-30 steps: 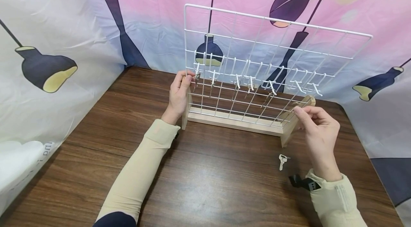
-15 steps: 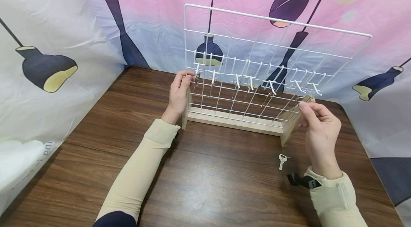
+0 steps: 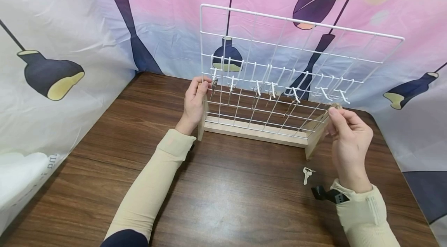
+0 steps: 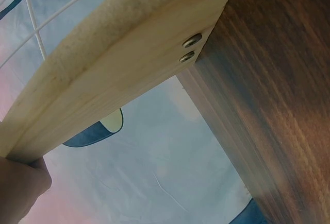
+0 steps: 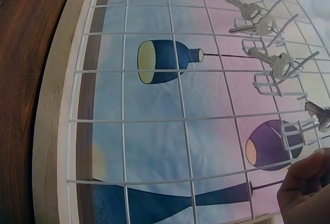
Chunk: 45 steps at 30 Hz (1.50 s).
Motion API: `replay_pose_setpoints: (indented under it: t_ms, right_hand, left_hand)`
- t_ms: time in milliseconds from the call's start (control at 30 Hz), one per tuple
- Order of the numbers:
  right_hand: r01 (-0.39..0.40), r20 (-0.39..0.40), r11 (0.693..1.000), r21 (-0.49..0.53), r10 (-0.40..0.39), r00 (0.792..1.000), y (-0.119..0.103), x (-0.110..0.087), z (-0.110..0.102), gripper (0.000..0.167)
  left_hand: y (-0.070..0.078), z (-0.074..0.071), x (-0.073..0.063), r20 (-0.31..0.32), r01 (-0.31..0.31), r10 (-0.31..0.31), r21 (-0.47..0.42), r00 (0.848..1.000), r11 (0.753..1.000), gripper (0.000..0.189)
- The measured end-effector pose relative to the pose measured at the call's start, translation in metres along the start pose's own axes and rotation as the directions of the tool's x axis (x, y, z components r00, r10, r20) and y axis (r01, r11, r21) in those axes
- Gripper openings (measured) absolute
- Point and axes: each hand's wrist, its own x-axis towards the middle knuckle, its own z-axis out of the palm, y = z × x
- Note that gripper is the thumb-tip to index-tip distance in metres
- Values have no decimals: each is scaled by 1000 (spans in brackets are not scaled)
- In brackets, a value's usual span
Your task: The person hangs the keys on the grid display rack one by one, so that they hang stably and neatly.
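Note:
A white wire grid rack [image 3: 265, 49] stands upright on a wooden stand [image 3: 255, 132]. Keys [image 3: 257, 91] hang by rings from several of its white hooks; the two hooks [image 3: 341, 96] farthest right hold none. My left hand [image 3: 195, 101] grips the left side of the stand, thumb in front, beside the grid edge. Thumb and index finger of my right hand [image 3: 350, 134] pinch a small key ring at the stand's right upright; anything behind the fingers is hidden. In the right wrist view the right fingers [image 5: 304, 183] are below a hanging key [image 5: 320, 115].
A loose key [image 3: 307, 176] with its ring lies on the dark wooden table [image 3: 244, 200], in front of the stand's right foot. A printed cloth [image 3: 167, 14] hangs close behind the rack and along both sides. A white bag-like thing [image 3: 24, 177] is at the left edge.
My right hand has moved slightly up, right and away, toward the top of the right upright. The left hand, rack and loose key have stayed in place.

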Motion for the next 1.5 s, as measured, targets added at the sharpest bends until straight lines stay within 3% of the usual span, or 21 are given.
replay_pose_setpoints:
  t_ms: [233, 567, 1500]
  right_hand:
    - [7, -4, 1000, 18, -7, 1000, -1, 1, 2, 6]
    - [-41, -30, 994, 101, 44, 999, -2, 3, 4, 6]
    - [-72, -40, 994, 80, 76, 996, 2, 5, 3, 10]
  left_hand:
    - [3, 0, 0, 7, 2, -2, -5, 1000, 1000, 24]
    - [2, 0, -1, -2, 7, -7, 5, 1000, 1000, 24]
    - [1, 1, 0, 6, -16, 16, 1, 1000, 1000, 25]
